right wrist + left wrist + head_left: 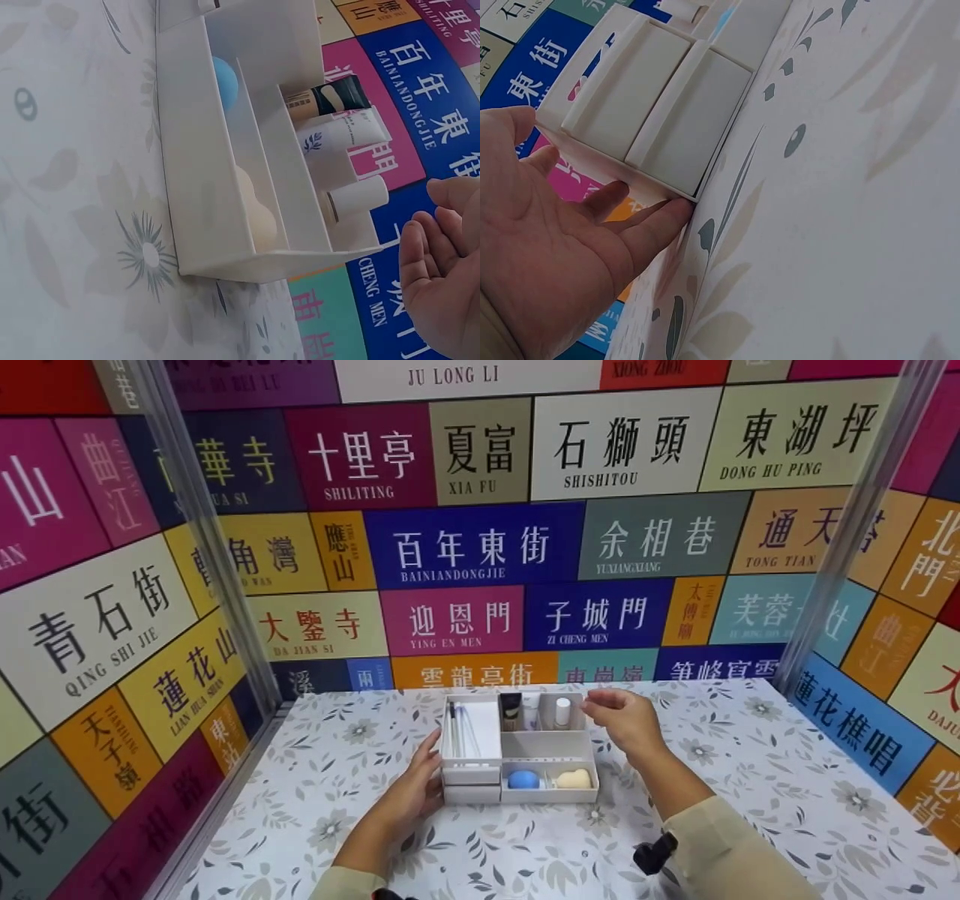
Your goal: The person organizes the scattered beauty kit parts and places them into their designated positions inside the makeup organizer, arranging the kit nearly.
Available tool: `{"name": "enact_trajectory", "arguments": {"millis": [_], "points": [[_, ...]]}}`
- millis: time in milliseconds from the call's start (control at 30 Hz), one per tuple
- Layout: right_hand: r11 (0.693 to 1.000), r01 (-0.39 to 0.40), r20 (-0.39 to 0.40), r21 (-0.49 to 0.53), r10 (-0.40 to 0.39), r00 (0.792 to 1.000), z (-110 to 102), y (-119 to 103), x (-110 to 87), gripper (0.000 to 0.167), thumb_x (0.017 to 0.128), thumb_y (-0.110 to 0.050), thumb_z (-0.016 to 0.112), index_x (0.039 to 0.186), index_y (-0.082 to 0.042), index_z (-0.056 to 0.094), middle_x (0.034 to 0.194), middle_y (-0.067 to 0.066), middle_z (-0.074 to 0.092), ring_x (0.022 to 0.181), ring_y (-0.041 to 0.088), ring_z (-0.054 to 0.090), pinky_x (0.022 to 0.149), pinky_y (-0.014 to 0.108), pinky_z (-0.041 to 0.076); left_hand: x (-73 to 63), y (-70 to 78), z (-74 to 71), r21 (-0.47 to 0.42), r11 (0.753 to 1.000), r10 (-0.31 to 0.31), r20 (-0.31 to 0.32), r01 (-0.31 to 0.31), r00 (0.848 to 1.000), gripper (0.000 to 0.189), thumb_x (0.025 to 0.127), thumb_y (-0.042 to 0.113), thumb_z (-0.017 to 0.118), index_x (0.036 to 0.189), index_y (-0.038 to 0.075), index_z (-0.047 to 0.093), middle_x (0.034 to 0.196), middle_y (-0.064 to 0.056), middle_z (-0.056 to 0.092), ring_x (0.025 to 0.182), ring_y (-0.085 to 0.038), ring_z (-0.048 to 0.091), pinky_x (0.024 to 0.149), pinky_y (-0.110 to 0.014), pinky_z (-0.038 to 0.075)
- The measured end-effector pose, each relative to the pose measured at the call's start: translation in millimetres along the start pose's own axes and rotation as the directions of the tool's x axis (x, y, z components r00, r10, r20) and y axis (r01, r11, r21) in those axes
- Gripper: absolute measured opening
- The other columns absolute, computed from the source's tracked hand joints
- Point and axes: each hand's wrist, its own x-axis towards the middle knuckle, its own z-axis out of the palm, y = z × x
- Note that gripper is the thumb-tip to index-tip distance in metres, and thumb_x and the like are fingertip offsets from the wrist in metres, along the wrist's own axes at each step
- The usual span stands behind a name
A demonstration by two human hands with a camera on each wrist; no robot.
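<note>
A white desktop organizer (551,746) with compartments and two drawers stands on the table. My left hand (417,780) is at its left side; in the left wrist view the fingertips (671,221) touch the side wall near the base. Near the organizer's back right corner, my right hand (621,720) is raised with loosely bent fingers, holding nothing. The back compartments hold a dark tube (330,97), a white tube (346,129) and a white-capped bottle (360,199). In front sit a blue sponge (523,779) and a cream sponge (574,779). Thin sticks, possibly brushes, (455,731) lie in the top left tray.
A white tablecloth (300,757) with grey leaves and flowers covers the table. Behind it rises a wall (472,544) of colourful panels with Chinese lettering. Clear upright posts (214,547) stand at the back left and back right corners.
</note>
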Motion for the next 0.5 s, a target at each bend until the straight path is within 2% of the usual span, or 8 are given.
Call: {"name": "enact_trajectory", "arguments": {"millis": [133,267,333,433,500], "points": [[1.000,0.007,-0.006,0.020,-0.007,1.000,-8,1,-7.3,0.047,0.095,-0.037,0.082,0.132,-0.009,0.074,0.126,0.009,0.077,0.107,0.018,0.074,0.086,0.020,0.060,0.2,0.1,-0.9,-0.004,1.000,-0.006,-0.004,0.006,1.000,0.061,0.115,0.044,0.037,0.171,0.046,0.013,0.182,-0.013,0.005,0.164,-0.050,0.023,0.132,-0.061,0.027],[1.000,-0.021,-0.013,0.005,0.021,1.000,-19,3,-15.7,0.053,0.095,-0.043,0.081,0.136,-0.011,0.072,0.131,0.009,0.075,0.109,0.019,0.074,0.093,0.024,0.060,0.3,2.4,0.9,-0.005,1.000,-0.016,-0.014,0.016,1.000,0.061,0.114,0.044,0.039,0.170,0.048,0.015,0.182,-0.013,0.006,0.163,-0.050,0.024,0.132,-0.061,0.027],[0.999,-0.032,-0.018,-0.012,0.032,0.999,-24,4,-20.5,0.055,0.095,-0.047,0.081,0.137,-0.013,0.072,0.133,0.009,0.074,0.108,0.015,0.073,0.095,0.024,0.060,0.5,3.1,1.2,-0.012,1.000,-0.016,-0.016,0.016,1.000,0.061,0.114,0.044,0.039,0.170,0.048,0.016,0.182,-0.013,0.007,0.163,-0.049,0.025,0.132,-0.061,0.028],[0.999,-0.036,-0.023,-0.020,0.036,0.999,-30,7,-26.6,0.058,0.095,-0.050,0.080,0.138,-0.012,0.071,0.134,0.009,0.074,0.110,0.015,0.073,0.095,0.023,0.060,0.3,4.1,0.1,-0.023,1.000,-0.006,-0.017,0.006,1.000,0.062,0.115,0.042,0.038,0.171,0.045,0.013,0.182,-0.013,0.006,0.163,-0.048,0.027,0.132,-0.060,0.027],[0.999,-0.035,-0.028,-0.039,0.034,0.999,-33,9,-29.0,0.057,0.096,-0.050,0.078,0.139,-0.013,0.071,0.133,0.008,0.075,0.108,0.014,0.072,0.092,0.020,0.059,0.6,5.8,-2.4,0.015,1.000,0.002,-0.039,-0.001,0.999,0.062,0.115,0.042,0.037,0.172,0.042,0.012,0.181,-0.013,0.009,0.162,-0.049,0.028,0.131,-0.062,0.029]]}}
